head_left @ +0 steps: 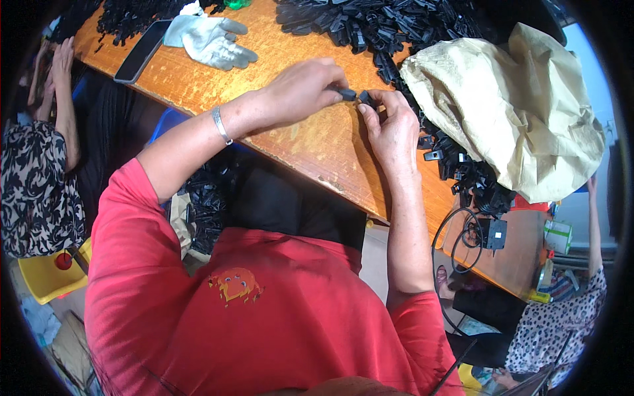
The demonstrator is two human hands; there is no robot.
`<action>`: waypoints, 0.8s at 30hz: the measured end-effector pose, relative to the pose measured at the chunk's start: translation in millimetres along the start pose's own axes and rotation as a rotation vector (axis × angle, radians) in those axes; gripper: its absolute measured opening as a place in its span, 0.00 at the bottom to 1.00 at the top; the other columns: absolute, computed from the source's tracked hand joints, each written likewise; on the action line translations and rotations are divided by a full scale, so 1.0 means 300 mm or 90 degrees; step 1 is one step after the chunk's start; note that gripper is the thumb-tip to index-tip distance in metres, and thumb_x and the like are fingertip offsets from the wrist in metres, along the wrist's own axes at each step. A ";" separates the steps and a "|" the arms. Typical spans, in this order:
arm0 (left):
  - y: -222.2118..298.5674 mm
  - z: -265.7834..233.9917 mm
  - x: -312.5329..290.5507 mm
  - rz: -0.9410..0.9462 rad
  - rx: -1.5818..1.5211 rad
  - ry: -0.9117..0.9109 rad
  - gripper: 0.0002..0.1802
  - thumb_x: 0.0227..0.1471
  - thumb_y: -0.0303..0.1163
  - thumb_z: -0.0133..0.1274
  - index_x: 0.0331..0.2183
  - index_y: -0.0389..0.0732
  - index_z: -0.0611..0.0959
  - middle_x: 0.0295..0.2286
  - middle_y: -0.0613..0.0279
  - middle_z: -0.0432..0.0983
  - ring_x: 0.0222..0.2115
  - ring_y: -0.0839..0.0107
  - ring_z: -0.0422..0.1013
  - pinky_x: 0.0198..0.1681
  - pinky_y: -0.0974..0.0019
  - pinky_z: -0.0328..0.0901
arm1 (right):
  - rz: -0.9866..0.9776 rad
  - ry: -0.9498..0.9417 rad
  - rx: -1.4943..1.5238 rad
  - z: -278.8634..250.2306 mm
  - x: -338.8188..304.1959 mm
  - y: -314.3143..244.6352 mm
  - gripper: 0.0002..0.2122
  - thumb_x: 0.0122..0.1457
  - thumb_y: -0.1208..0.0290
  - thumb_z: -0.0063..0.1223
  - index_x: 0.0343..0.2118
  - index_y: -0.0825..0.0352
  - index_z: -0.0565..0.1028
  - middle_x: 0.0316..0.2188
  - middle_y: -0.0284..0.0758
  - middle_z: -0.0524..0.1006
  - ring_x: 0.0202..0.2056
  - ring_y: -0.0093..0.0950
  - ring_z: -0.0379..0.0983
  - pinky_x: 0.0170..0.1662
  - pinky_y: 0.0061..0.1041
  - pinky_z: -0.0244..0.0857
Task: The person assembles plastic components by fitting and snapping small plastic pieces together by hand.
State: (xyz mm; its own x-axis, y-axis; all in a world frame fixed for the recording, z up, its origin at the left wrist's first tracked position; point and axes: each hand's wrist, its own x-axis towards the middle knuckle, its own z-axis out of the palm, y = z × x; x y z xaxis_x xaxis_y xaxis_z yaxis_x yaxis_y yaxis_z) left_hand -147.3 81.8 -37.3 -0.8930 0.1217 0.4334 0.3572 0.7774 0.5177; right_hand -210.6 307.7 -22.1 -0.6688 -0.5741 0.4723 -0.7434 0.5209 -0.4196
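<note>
Over the orange wooden table (310,142), my two hands meet with small black plastic parts between them. My left hand (307,86) is closed on a black plastic piece (346,94) that sticks out past the fingertips. My right hand (394,122) pinches another black plastic piece (367,99) between thumb and fingers. The ends of the two pieces are very close; whether they touch I cannot tell. A large heap of similar black plastic parts (370,23) lies just beyond my hands and runs down the right side.
A grey-white work glove (211,43) and a dark phone (143,51) lie at the far left. A crumpled cream sack (502,105) covers parts on the right. Nearby sits a black box with a cable (492,233). People work at left (43,178) and right (558,323).
</note>
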 end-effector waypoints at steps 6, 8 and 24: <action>-0.047 -0.014 -0.044 0.026 0.048 0.047 0.16 0.55 0.35 0.68 0.44 0.38 0.87 0.39 0.55 0.80 0.47 0.52 0.75 0.52 0.51 0.69 | 0.000 -0.059 0.003 0.009 0.033 -0.039 0.12 0.57 0.72 0.71 0.43 0.68 0.85 0.38 0.45 0.82 0.38 0.46 0.82 0.42 0.40 0.75; -0.048 -0.030 -0.056 0.023 0.042 0.062 0.16 0.55 0.34 0.69 0.44 0.38 0.87 0.39 0.55 0.80 0.46 0.52 0.75 0.51 0.51 0.69 | -0.004 -0.068 -0.008 0.015 0.044 -0.036 0.12 0.57 0.72 0.71 0.43 0.68 0.86 0.38 0.45 0.82 0.38 0.46 0.82 0.42 0.40 0.75; -0.074 -0.020 -0.039 -0.026 0.010 0.064 0.12 0.51 0.33 0.70 0.34 0.36 0.88 0.32 0.54 0.79 0.38 0.52 0.77 0.41 0.53 0.70 | -0.053 -0.103 0.037 0.096 0.107 -0.062 0.07 0.56 0.72 0.69 0.37 0.66 0.87 0.36 0.44 0.81 0.39 0.46 0.81 0.43 0.41 0.75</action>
State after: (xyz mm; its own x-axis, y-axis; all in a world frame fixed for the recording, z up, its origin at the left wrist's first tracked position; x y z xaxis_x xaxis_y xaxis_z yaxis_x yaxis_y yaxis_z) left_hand -143.1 59.3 -49.3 -0.8744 0.0275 0.4844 0.3157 0.7903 0.5251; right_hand -218.5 261.4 -21.6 -0.5937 -0.7105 0.3777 -0.7920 0.4332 -0.4302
